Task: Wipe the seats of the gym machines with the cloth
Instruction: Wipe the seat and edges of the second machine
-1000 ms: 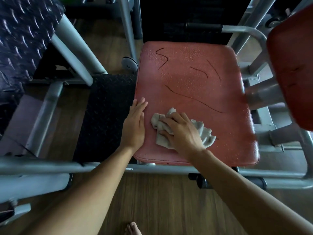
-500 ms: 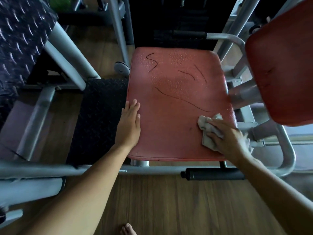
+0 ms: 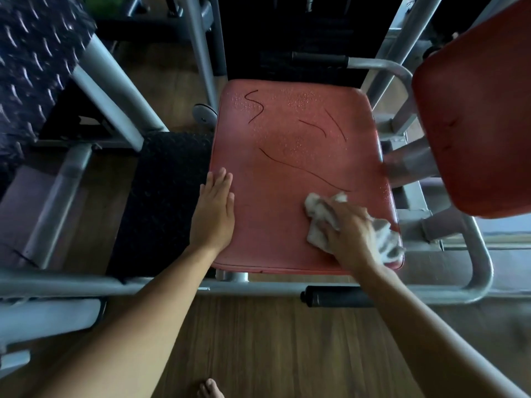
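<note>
- Fingers (image 3: 330, 216) of our right hand (image 3: 349, 235) are bent over the cloth (image 3: 314, 214), bunching it and pressing it onto the seat (image 3: 287, 168); we are grasping it, not merely resting on it.
- That cloth lies crumpled at the seat's near right corner. One wad shows ahead of the fingertips, toward the seat's middle. A blurred tail spills out behind the knuckles and reaches the right edge.
- We judge the step in hand to be the wiping itself, on the near strip of this seat. The blur suggests a sweep, though we cannot tell its direction.
- Droplets (image 3: 298, 103) bead the far half, thickest near the back edge, so we judge that part not yet wiped; the near half looks matte.
- Dark lines (image 3: 301, 170) cross the middle; we cannot tell whether they are cracks or marks.
- As we see it, the next move calls for carrying the cloth up the seat in overlapping passes, pressing firmly and reaching to the back edge.
- Our left hand (image 3: 214, 214) lies flat on the seat's left edge, fingers straight and together. It holds nothing, sits well apart from the cloth, and seems to brace us.
- Beyond the seat, a grey frame (image 3: 258, 288) runs just below the near edge, with a black handgrip (image 3: 336, 300) on it. A second red pad (image 3: 477, 110) stands at the right. Our bare foot (image 3: 209, 389) is on the wood floor (image 3: 287, 346).
</note>
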### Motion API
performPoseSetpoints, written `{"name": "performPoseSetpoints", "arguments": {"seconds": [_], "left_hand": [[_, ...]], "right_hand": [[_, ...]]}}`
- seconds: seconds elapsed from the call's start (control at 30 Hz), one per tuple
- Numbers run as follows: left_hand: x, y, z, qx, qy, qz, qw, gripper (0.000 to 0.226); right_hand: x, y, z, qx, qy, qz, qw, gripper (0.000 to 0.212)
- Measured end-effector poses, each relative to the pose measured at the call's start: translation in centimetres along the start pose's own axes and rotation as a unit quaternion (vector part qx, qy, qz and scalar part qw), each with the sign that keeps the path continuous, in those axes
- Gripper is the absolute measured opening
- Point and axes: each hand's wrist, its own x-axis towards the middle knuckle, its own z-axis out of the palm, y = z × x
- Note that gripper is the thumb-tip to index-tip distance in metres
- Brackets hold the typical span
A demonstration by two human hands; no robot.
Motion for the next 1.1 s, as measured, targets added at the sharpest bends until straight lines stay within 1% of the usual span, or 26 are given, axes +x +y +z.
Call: {"name": "performPoseSetpoints", "arguments": {"seconds": [0.03,0.1,0.13,0.2,0.27,0.33,0.4,0.47,0.53,0.57,0.63,0.7,0.73,0.8,0.87,0.9,0.97,1.03,1.1], "left_hand": [[0.0,0.1,0.0,0.005,-0.004,0.0,1.0,0.048],[0.1,0.4,0.0,0.028,-0.012,-0.001,1.0,0.049],[0.1,0.6,-0.1,0.051,-0.012,-0.003,0.999,0.049],[0.4,1.1,-0.2,0.098,0.0,-0.012,0.995,0.05],[0.9,1.8,-0.3,0.128,0.011,-0.022,0.992,0.05],[2.0,2.7,0.2,0.131,-0.008,-0.018,0.991,0.053],[2.9,3.6,1.0,0.125,-0.031,-0.016,0.992,0.056],[3.2,4.0,1.6,0.135,-0.033,-0.019,0.99,0.056],[3.0,4.0,1.9,0.145,-0.014,-0.017,0.989,0.054],[3.0,3.9,2.0,0.142,-0.005,-0.016,0.99,0.053],[3.1,3.6,2.1,0.131,0.003,-0.009,0.991,0.052],[3.2,3.4,2.2,0.131,0.012,-0.005,0.991,0.051],[3.2,3.3,2.2,0.133,0.014,-0.006,0.991,0.051],[3.1,3.3,2.4,0.14,0.018,-0.006,0.99,0.05],[3.0,3.1,2.6,0.144,0.025,-0.002,0.989,0.05],[3.0,3.0,2.7,0.142,0.028,0.0,0.989,0.049],[3.1,2.9,2.9,0.138,0.031,0.001,0.99,0.05],[3.1,2.9,2.9,0.135,0.026,0.0,0.99,0.051],[3.1,3.0,2.9,0.132,0.024,-0.001,0.991,0.051]], "right_hand": [[-0.7,-0.6,0.4,0.007,-0.028,-0.053,0.998,0.052],[-1.6,-0.5,0.8,0.009,-0.079,-0.167,0.983,0.054],[-1.3,0.1,0.5,0.005,-0.091,-0.204,0.975,0.054],[-0.4,1.4,-0.3,-0.001,-0.086,-0.24,0.967,0.054],[-0.2,2.2,-0.7,-0.009,-0.075,-0.234,0.969,0.057],[-0.7,2.7,-1.1,-0.038,-0.085,-0.239,0.967,0.059],[-0.7,3.7,-1.7,-0.092,-0.133,-0.28,0.946,0.06],[0.3,4.6,-2.4,-0.117,-0.166,-0.319,0.926,0.059],[1.8,5.1,-2.1,-0.119,-0.167,-0.339,0.918,0.058],[2.8,5.2,-1.7,-0.13,-0.157,-0.335,0.92,0.059],[6.0,5.1,-0.8,-0.142,-0.118,-0.289,0.939,0.06],[10.1,5.3,-0.2,-0.125,-0.079,-0.199,0.969,0.06],[12.1,5.4,0.0,-0.125,-0.061,-0.164,0.977,0.059],[15.0,5.1,0.0,-0.119,-0.026,-0.13,0.984,0.059],[15.0,4.3,0.2,-0.078,-0.001,-0.106,0.991,0.058],[14.0,3.8,0.3,-0.063,-0.005,-0.116,0.991,0.059],[11.0,3.6,0.1,-0.062,-0.04,-0.19,0.979,0.063],[8.3,4.5,-0.1,-0.068,-0.091,-0.29,0.95,0.066],[8.5,5.9,-0.7,-0.086,-0.129,-0.351,0.923,0.068]]}}
